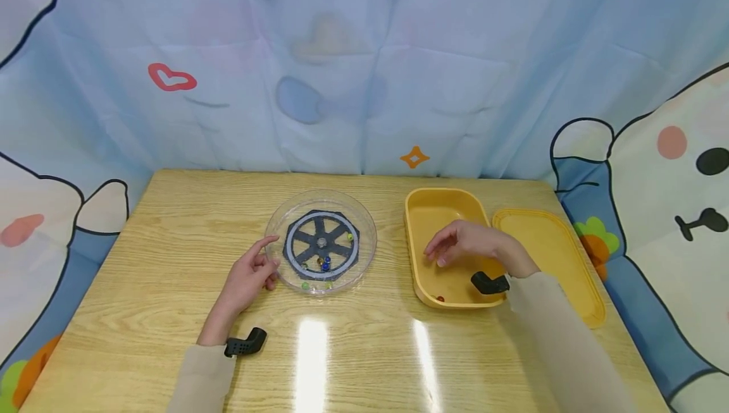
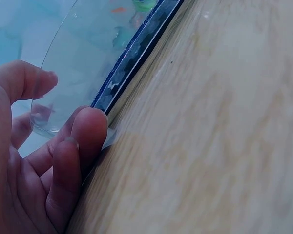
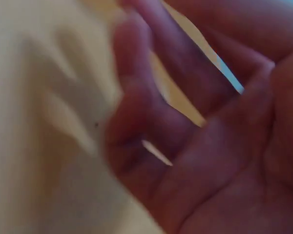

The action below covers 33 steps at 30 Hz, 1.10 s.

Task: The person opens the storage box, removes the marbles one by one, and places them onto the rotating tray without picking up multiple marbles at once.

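A clear round dish [image 1: 369, 255] lies over a dark spoked wheel shape [image 1: 321, 243]. Several marbles are in it, including a green marble [image 1: 305, 286] near its front wall and a blue marble [image 1: 325, 267] by the spokes. At the dish's left rim rests my left hand [image 1: 249, 275], its fingers loosely bent against the wall; the left wrist view shows fingertips [image 2: 90, 129] at the base. Over the yellow box [image 1: 418, 274] hovers my right hand [image 1: 469, 245], fingers relaxed, nothing visible in its palm [image 3: 224, 170]. One red marble [image 1: 440, 298] lies in the box's front corner.
Beside the box, on its right, lies a yellow lid [image 1: 555, 261], partly under the right forearm. The wooden table [image 1: 188, 223] reaches back to a blue patterned curtain [image 1: 342, 116]. Each wrist wears a black band with a camera.
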Available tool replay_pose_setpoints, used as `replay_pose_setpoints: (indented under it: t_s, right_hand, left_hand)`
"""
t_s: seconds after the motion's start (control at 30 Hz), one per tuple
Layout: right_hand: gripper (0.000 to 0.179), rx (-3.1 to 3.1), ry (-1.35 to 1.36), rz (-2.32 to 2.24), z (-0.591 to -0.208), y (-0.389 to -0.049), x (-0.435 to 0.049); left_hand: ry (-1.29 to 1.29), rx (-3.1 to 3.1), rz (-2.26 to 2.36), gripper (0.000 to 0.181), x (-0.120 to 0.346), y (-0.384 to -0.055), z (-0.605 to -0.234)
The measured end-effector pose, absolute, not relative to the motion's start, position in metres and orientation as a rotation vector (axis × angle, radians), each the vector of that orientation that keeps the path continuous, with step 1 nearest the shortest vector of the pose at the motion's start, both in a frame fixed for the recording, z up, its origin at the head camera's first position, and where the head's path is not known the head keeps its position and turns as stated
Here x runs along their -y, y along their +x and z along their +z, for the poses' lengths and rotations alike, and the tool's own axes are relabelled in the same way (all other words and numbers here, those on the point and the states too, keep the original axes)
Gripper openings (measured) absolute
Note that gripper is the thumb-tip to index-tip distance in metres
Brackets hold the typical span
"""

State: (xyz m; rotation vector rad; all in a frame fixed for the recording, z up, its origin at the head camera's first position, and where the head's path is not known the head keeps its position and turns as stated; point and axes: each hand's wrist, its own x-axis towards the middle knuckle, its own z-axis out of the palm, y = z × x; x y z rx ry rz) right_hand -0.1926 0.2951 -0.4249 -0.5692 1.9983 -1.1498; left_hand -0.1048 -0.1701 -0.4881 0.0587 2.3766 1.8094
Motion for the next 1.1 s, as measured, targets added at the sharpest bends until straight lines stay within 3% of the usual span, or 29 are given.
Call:
replay_pose_setpoints:
  t_s: [0.57,0.93,1.1]
  right_hand:
    - [0.009,-1.866,-0.327,-0.641,-0.423,-0.179,-0.290]
    - [0.030,-1.738,-0.358,-0.822,-0.434,-0.178,-0.283]
    - [0.030,-1.805,-0.432,-0.881,-0.433,-0.180,-0.285]
  left_hand:
    - [0.068,-2.346,1.863,0.048,0.172,-0.106,-0.496]
    - [0.067,-2.358,1.863,0.048,0.172,-0.105,-0.496]
    - [0.074,-2.366,1.853,0.048,0.172,-0.105,-0.496]
